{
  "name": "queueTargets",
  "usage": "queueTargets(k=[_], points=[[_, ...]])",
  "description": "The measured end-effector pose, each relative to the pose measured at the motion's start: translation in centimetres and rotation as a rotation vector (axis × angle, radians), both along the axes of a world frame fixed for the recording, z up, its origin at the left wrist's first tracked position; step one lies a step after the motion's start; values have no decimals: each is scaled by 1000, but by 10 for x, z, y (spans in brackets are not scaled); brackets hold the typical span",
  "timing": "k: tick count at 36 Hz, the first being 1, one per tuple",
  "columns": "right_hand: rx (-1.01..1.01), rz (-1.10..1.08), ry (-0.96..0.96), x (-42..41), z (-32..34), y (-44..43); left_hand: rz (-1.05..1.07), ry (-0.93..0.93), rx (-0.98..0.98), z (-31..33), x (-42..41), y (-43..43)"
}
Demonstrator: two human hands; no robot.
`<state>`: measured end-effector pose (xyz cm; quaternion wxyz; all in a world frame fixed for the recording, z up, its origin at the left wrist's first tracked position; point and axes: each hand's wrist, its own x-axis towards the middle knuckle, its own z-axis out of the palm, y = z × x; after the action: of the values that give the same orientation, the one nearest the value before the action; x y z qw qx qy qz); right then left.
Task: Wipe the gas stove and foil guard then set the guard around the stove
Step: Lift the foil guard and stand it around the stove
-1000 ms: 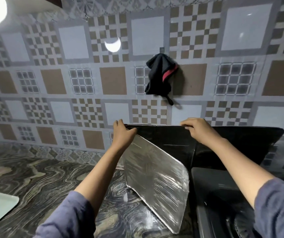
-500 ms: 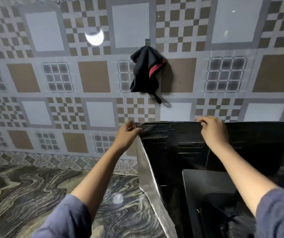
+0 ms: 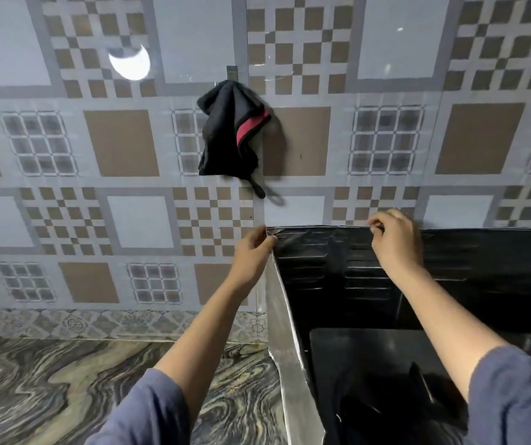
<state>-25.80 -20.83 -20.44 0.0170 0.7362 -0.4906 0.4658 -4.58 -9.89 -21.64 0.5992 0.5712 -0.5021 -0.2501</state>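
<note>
L hand pinches top corner of foil guard | R hand fingers clamped on its top edge | guard stands by wall, round back + left of stove | cloth hung up, wiping prob. done | left: right side, can't see it

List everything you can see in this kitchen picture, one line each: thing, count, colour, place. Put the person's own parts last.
guard: one, silver outside, dark and reflective inside, along the stove's back and left side
stove: one, black, inside the guard, lower right
cloth: one, black with a red stripe, hanging from the hook
hook: one, grey, on the wall above the cloth
wall: one, grey, white and brown patterned tiles, behind everything
counter: one, grey-brown marbled, lower left
left hand: one, pinching the guard's top left corner
right hand: one, pinching the guard's top edge
sleeves: two, blue-grey, bottom edge
</note>
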Motion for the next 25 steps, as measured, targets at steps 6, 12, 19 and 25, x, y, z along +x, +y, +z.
queueTargets(k=[6,12,19,25], points=[[-21,-36,-7,-9,-2,-13,62,-38,20,-7,-4,-17],[-20,-55,-75,-9,-8,-22,71,68,0,-6,-8,-25],[4,-38,-244,-2,-12,-23,98,110,-18,-8,-12,-28],[6,-27,-364,6,-18,-19,86,144,-24,-8,-12,-27]])
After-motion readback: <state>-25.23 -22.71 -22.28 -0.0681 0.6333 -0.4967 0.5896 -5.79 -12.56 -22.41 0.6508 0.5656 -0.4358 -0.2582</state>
